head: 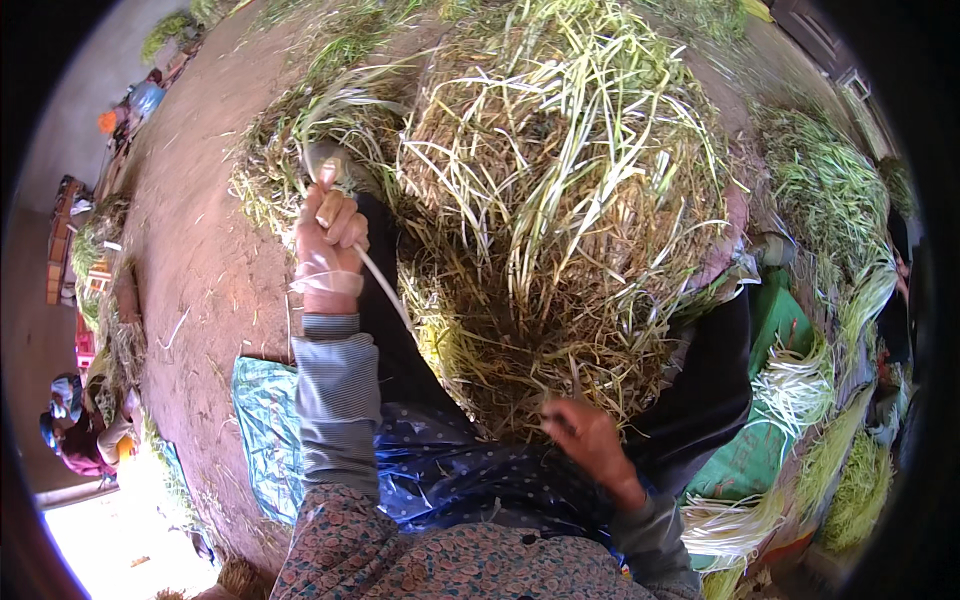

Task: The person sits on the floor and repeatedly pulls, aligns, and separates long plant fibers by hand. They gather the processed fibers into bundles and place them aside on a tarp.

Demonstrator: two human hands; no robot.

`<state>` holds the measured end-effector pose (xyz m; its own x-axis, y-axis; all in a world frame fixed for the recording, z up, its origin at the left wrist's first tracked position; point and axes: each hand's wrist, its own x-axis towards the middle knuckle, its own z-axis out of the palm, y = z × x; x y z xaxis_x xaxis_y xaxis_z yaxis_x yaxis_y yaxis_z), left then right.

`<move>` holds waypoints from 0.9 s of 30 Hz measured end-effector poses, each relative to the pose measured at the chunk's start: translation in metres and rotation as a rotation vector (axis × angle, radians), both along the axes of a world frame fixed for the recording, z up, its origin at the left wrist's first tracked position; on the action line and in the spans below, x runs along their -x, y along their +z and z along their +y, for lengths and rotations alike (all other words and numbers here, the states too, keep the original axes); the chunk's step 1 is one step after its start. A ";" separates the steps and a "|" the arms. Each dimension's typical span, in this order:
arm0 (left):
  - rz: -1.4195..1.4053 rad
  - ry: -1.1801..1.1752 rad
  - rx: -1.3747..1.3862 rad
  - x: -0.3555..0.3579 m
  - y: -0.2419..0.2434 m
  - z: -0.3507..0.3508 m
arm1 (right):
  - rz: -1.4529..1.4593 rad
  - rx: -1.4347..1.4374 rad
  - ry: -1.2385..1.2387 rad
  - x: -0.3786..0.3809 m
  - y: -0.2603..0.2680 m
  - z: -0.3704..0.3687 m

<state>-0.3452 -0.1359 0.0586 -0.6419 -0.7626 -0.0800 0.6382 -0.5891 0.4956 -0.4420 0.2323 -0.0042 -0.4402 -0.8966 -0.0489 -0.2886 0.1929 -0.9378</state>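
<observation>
My left hand (330,229), with a loose clear plastic glove at the wrist, is raised over my left knee. It is closed around a long pale plant stalk (385,286), whose lower end slants down to the right while its thin leaves trail above the fist. Lower down, my right hand (592,442) hovers blurred over my lap, fingers curled; whether it holds anything is unclear. Between my legs spreads a big heap of cut green and straw-coloured stalks (540,195). A blue dotted plastic apron (450,465) covers my lap.
On my right, bundles of pale stalks (796,386) lie on a green woven sack (757,450). Another green heap (825,187) is beyond. A green-blue plastic sheet (262,435) lies left on the earthen floor (202,225). A person (82,435) sits at far left.
</observation>
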 end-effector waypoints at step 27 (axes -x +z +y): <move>-0.740 -0.282 0.493 0.084 -0.028 0.134 | 0.063 0.074 -0.200 0.053 0.006 -0.115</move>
<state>-0.4295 -0.0023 0.0311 -0.7236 -0.6431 -0.2508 -0.0742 -0.2887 0.9545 -0.4952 0.1177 0.0018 -0.6097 -0.7912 0.0475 -0.3104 0.1832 -0.9328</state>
